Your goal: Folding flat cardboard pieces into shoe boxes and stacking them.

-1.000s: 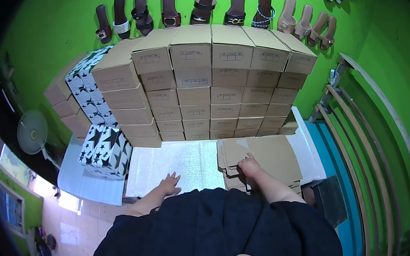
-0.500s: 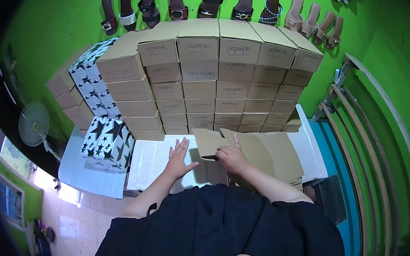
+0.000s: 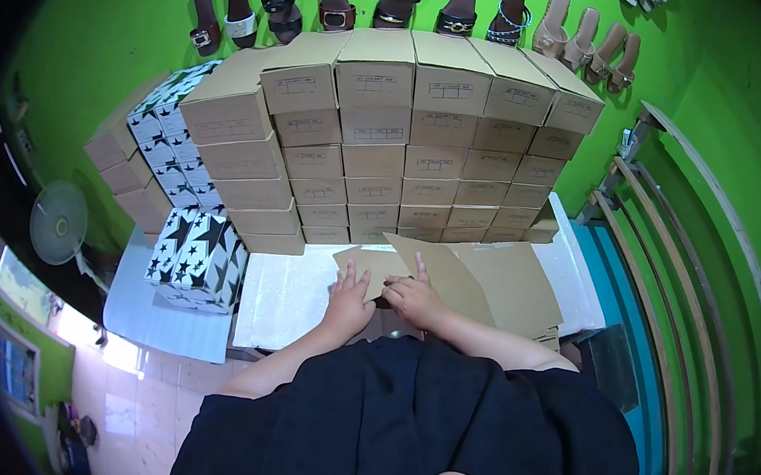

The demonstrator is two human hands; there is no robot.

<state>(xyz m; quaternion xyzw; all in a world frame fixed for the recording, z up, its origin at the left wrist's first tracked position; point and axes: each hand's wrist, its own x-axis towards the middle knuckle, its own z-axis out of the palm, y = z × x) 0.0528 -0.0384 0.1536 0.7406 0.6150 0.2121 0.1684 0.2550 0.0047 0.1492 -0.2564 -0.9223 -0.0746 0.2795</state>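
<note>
Both hands are down on a flat piece of brown cardboard (image 3: 378, 265) at the front edge of the white table (image 3: 288, 293), right below the wall of stacked brown boxes (image 3: 406, 158). The left hand (image 3: 349, 300) lies palm-down with fingers spread, pressing the left flap of the sheet; the right hand (image 3: 414, 298) lies beside it, fingers stretched forward along a crease, pushing rather than pinching. Neither hand grips anything; they are flat on the card.

The piece under them is not yet a box: I see loose flaps and a slanted fold, no standing walls, so by my reckoning the folding is at its very beginning. Just to the right lies a stack of flat cardboard blanks (image 3: 514, 282), untouched and several sheets thick, which suggests plenty left to fold. Behind, the finished side looks far along: brown boxes stacked many rows high against the green wall (image 3: 97, 45), with black-and-white star-patterned boxes (image 3: 200, 252) piled at the left

Sandals (image 3: 335, 0) hang in 1 row above, and a small fan (image 3: 58, 223) stands off to the left
</note>
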